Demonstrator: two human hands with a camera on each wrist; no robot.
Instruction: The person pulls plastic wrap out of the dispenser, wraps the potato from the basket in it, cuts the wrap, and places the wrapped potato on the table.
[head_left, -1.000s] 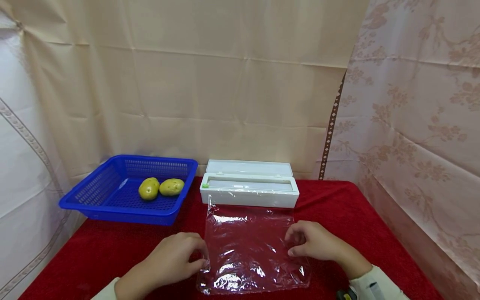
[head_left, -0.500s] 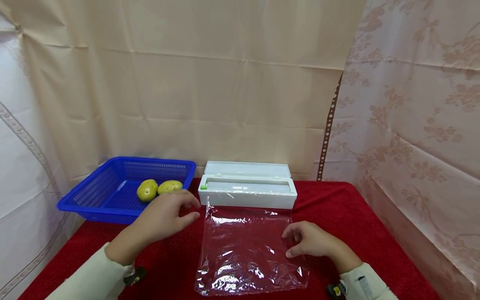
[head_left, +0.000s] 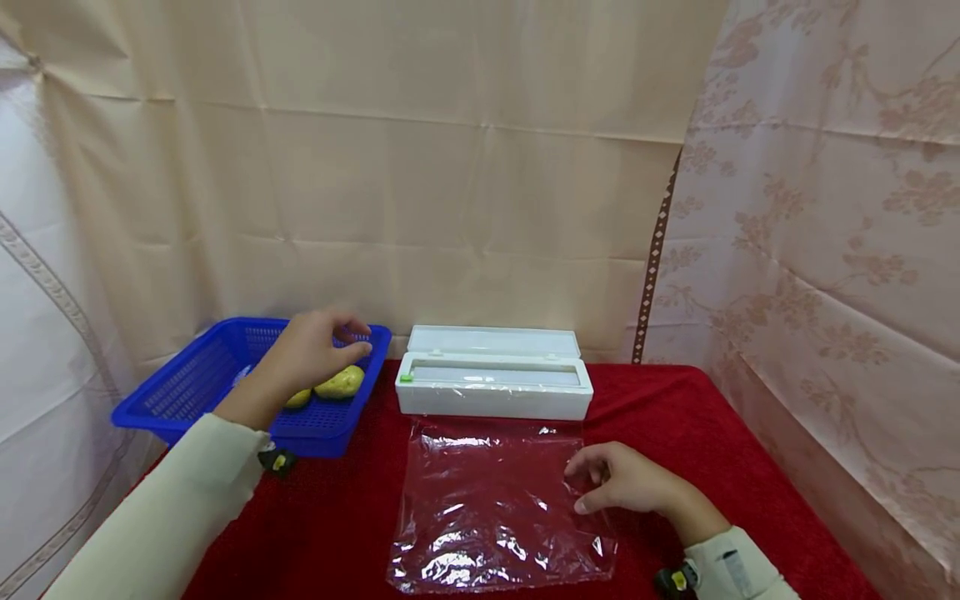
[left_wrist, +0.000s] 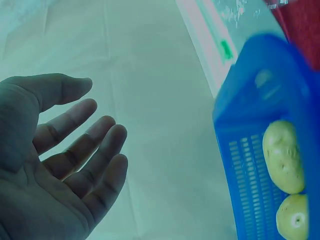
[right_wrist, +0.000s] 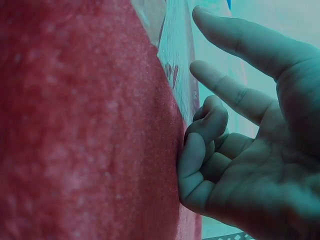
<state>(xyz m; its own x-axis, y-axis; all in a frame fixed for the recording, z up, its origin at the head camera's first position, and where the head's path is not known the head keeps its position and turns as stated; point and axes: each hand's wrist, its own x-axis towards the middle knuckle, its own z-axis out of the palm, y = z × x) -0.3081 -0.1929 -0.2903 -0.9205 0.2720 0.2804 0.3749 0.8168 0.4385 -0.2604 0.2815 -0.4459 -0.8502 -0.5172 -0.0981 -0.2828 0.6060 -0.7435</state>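
Note:
My left hand (head_left: 315, 350) hovers over the blue plastic basket (head_left: 165, 408), fingers loosely bent and holding nothing. Beneath it in the basket lie two potatoes; one potato (head_left: 341, 383) shows well, while the other potato (head_left: 297, 399) is mostly covered by the hand. In the left wrist view both potatoes (left_wrist: 283, 157) appear apart from the fingers. A sheet of clear cling film (head_left: 487, 508) lies spread on the red cloth. At its right edge rests my right hand (head_left: 626, 479), thumb and index finger parted, nothing gripped between them.
Behind the film stands a white cling film dispenser (head_left: 495, 396) with its lid raised and a green slider (head_left: 406, 378) at its left end. Red cloth (head_left: 697, 433) covers the table. Beige curtain (head_left: 480, 183) hangs behind, with patterned cloth (head_left: 840, 250) on the right.
My left hand has left the film's left edge and moved up and away, to above the basket, covering part of the potatoes. The right hand has stayed nearly still.

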